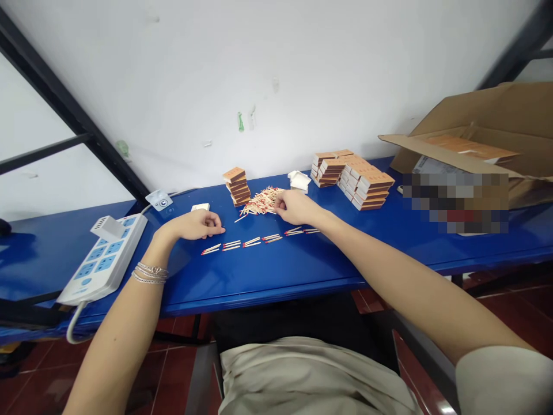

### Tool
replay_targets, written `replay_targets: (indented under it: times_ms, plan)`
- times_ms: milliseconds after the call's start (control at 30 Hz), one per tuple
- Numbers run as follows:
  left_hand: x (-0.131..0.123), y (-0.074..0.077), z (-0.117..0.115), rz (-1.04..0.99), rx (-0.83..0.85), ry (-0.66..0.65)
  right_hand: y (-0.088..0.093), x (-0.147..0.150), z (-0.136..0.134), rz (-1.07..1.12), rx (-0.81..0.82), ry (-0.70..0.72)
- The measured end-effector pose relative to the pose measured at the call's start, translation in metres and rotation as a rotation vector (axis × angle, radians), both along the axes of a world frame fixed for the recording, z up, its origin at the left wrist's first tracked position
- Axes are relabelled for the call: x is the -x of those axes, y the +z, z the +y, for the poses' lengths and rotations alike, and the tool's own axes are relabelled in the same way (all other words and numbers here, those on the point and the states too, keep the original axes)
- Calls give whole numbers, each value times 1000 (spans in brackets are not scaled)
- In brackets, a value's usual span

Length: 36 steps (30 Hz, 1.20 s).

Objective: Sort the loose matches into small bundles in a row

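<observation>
A loose heap of red-tipped matches [261,202] lies on the blue table. My right hand [298,206] reaches to the heap's right side, thumb and fingers pinched on matches there; how many is hidden. My left hand [201,225] rests on the table to the left, its fingers loosely bent and apart, with nothing visible in them. Behind it, a white matchbox tray [200,207] is partly covered. In front of the heap runs a row of small match groups [231,245], heads to the left. My right forearm hides the row's right end.
A short stack of matchboxes [237,185] stands behind the heap. White trays [299,181] and a large matchbox block [352,176] are to the right. A cardboard box [466,127] sits far right, partly pixelated. At left lie a power strip [103,253] and a card [159,200].
</observation>
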<state>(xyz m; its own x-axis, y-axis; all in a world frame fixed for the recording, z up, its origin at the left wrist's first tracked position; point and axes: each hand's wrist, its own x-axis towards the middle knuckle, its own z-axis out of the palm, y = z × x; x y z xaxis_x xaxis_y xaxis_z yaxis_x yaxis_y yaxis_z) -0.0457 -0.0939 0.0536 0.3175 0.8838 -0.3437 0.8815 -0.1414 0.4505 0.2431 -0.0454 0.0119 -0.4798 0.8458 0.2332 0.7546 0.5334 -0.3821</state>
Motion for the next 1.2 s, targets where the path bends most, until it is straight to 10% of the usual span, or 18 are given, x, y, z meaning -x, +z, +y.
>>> replay_targets:
  times_ms: [833,1200]
  plan:
    - [-2,0,1,-48,15,28,-1,-23,27,220,37,-119]
    - [1,-2,1,-36,3,10,12,-48,17,197,202,57]
